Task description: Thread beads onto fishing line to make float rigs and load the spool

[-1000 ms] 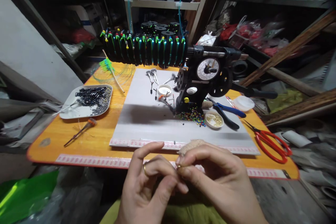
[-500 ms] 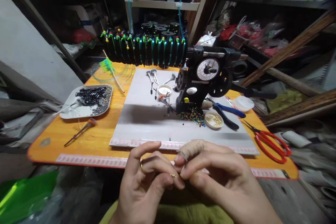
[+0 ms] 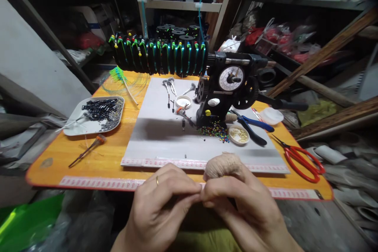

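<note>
Left bare hand (image 3: pixel 161 206) with gold ring (image 3: pixel 157 180), right bare hand (image 3: pixel 246 201) with beige finger wrap (image 3: pixel 223 166): fingertips meeting. Whatever they grasp hidden between fingertips; cannot tell. Pink-and-white printed measuring strip (image 3: pixel 97 182) on orange wooden table (image 3: pixel 109 157), just beyond hands. Red-handled scissors (image 3: pixel 301 163) right of flat white board (image 3: pixel 153 141). On board: small multicoloured beads (image 3: pixel 213 132) beside round white dish (image 3: pixel 231 141) of gold bits. Farther left: white tray (image 3: pixel 81 129), black and grey pieces inside. Black geared machine (image 3: pixel 227 97) stands behind beads.
</note>
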Tool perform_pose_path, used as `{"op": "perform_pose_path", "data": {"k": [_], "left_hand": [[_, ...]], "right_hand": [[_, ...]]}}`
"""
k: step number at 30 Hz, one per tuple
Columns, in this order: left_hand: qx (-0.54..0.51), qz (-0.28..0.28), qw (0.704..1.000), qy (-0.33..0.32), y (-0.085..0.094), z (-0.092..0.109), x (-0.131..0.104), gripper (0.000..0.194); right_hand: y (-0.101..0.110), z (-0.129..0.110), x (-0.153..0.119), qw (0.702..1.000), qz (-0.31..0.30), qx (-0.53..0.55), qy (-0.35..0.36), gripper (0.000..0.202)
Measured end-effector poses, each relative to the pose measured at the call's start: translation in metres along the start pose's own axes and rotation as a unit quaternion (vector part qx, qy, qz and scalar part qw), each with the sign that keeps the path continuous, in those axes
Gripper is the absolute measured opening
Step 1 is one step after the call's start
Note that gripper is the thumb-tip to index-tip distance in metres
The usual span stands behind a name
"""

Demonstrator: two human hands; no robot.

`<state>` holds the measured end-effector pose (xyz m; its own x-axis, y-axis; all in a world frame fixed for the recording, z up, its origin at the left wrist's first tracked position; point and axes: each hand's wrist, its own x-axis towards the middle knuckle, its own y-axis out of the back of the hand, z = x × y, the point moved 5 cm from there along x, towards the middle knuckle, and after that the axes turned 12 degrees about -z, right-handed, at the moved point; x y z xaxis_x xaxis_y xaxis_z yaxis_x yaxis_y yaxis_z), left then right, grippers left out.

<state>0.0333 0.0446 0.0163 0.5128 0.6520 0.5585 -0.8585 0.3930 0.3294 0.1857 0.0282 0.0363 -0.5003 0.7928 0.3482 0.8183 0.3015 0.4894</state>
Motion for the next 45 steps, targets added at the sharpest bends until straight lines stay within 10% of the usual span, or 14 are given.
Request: {"op": "perform_pose_path", "data": {"k": [12,23,32,40,45], "left_hand": [[0.167,-0.003,0.986,-0.014,0.012,-0.008,0.018,0.021],[-0.125,0.067,0.977,0.160,0.008,-0.020,0.014,0.035],[-0.176,0.058,0.976,0.115,0.010,-0.019,0.018,0.042],[-0.018,-0.051,0.998,0.038,0.016,-0.013,0.023,0.042],[0.215,-0.200,0.951,-0.094,0.009,0.001,0.037,0.036]], "right_hand": [[0.009,0.003,0.002,0.987,0.012,0.160,-0.006,0.011],[0.012,0.025,0.012,0.961,0.025,0.205,-0.186,0.015],[0.012,0.025,0.017,0.956,-0.011,0.229,-0.183,0.012],[0.010,0.031,0.019,0.931,-0.016,0.294,-0.217,0.019],[0.012,0.036,0.028,0.929,-0.039,0.300,-0.215,0.025]]}}
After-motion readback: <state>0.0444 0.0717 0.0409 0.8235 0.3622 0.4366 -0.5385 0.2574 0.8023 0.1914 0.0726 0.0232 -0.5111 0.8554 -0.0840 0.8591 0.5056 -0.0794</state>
